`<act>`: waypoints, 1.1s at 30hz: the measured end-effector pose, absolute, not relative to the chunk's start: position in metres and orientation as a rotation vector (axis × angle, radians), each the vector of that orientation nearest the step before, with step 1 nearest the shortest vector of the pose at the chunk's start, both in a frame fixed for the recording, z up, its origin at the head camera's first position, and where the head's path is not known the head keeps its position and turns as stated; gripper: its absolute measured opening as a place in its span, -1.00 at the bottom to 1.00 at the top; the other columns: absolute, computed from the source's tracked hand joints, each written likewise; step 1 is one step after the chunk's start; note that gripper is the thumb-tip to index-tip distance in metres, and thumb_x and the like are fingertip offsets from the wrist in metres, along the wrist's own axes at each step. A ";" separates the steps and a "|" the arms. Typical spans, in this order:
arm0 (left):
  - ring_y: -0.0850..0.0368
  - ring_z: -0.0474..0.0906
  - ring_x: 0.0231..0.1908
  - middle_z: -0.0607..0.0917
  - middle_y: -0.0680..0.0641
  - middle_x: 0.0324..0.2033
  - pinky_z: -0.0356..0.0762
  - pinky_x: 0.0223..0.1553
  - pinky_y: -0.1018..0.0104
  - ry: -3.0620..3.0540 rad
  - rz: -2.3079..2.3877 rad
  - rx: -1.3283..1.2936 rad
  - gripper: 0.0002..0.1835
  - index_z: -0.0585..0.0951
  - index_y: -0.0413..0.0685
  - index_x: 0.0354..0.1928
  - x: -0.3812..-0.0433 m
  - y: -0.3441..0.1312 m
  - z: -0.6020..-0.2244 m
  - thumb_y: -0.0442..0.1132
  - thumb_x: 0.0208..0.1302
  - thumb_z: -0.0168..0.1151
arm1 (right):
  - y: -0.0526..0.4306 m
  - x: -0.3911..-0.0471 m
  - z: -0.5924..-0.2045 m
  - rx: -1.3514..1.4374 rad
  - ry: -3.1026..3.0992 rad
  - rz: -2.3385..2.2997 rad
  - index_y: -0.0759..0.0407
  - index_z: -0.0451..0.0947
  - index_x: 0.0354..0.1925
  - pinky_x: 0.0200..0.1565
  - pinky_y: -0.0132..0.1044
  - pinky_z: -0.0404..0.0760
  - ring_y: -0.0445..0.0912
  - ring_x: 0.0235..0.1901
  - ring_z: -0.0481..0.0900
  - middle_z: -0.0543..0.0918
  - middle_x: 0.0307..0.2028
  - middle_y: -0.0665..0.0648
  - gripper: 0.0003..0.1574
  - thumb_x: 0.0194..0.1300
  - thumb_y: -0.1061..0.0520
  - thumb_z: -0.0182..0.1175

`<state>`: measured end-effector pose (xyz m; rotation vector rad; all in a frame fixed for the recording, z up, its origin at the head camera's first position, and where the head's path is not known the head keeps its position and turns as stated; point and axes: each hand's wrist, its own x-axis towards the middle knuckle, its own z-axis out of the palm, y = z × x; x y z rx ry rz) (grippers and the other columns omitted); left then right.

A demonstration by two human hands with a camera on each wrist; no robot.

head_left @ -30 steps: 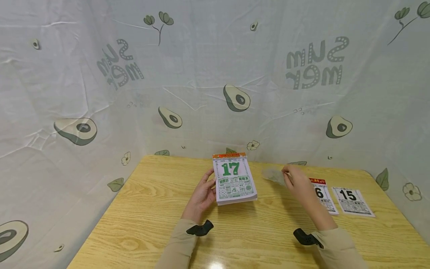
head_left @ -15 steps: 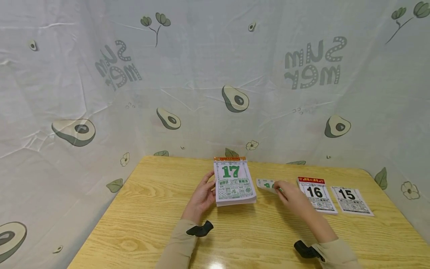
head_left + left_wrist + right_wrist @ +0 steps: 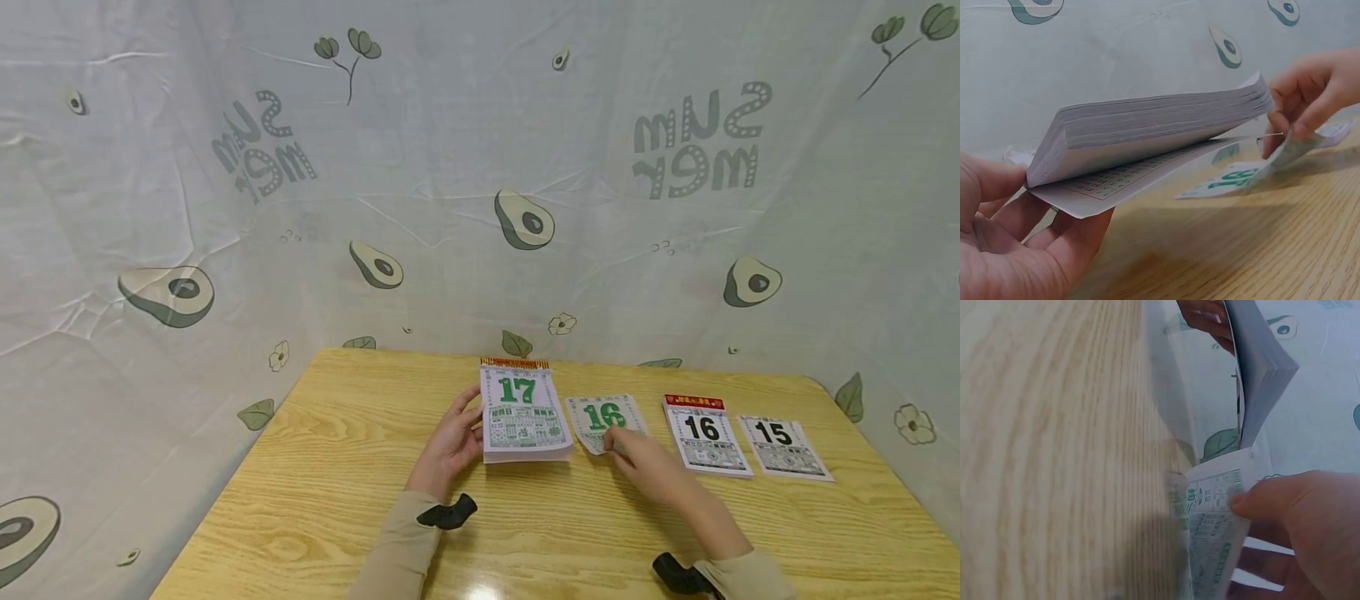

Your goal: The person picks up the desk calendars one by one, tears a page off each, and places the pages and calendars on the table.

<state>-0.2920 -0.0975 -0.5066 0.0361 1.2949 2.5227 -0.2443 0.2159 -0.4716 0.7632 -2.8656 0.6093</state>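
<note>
A thick tear-off calendar (image 3: 525, 408) with a red and gold top strip shows a green 17. My left hand (image 3: 453, 433) grips its left edge, thumb on the page block and fingers under the backing card (image 3: 1094, 203); the calendar is tilted, its near end raised off the table. Just to its right, a loose calendar page (image 3: 592, 412) with a green 16 lies at the table surface. My right hand (image 3: 648, 467) pinches the near edge of that page between thumb and fingers, so the edge curls up there.
Farther right on the wooden table (image 3: 315, 492) lie a smaller calendar (image 3: 705, 433) with a red top and a black 16, and a loose page (image 3: 783, 448) with a black 15. A pale avocado-print curtain (image 3: 450, 167) hangs behind the table.
My right hand has brought the green 16 page down and nearer, laying it beside the calendar, face up. The calendar in my left hand has sunk slightly at its top.
</note>
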 end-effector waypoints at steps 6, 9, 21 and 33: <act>0.16 0.70 -0.26 0.67 0.01 -0.10 0.62 -0.26 0.22 1.330 2.502 0.017 -0.54 0.24 0.13 0.41 -0.292 -0.096 -0.508 -0.24 0.53 -0.10 | 0.215 -0.238 -0.476 0.763 -2.921 0.644 0.09 0.45 -0.22 -0.32 -0.28 0.56 -0.16 -0.31 0.61 0.67 -0.32 0.01 -0.86 0.31 0.30 0.17; 0.16 0.69 -0.28 0.68 0.02 -0.12 0.61 -0.27 0.23 1.336 2.493 0.027 -0.54 0.22 0.11 0.42 -0.291 -0.097 -0.509 -0.24 0.54 -0.13 | 0.214 -0.236 -0.479 0.736 -2.941 0.645 0.08 0.47 -0.20 -0.22 -0.21 0.60 -0.07 -0.20 0.66 0.68 -0.26 0.03 -0.86 0.30 0.27 0.20; 0.12 0.70 -0.23 0.66 -0.04 -0.05 0.61 -0.22 0.17 1.361 2.486 -0.021 -0.56 0.25 0.13 0.40 -0.296 -0.093 -0.512 -0.23 0.54 -0.12 | 0.215 -0.230 -0.484 0.793 -2.944 0.612 0.33 0.52 0.10 0.15 0.12 0.48 0.23 0.13 0.54 0.61 0.08 0.31 -0.53 0.30 0.11 0.25; 0.10 0.68 -0.17 0.62 -0.12 0.05 0.61 -0.20 0.17 1.429 2.430 0.007 -0.52 0.21 0.12 0.43 -0.299 -0.085 -0.512 -0.22 0.53 -0.09 | 0.217 -0.223 -0.482 0.827 -2.972 0.462 0.33 0.49 0.20 0.16 0.20 0.43 0.31 0.19 0.45 0.49 0.21 0.39 -0.39 0.35 -0.04 0.19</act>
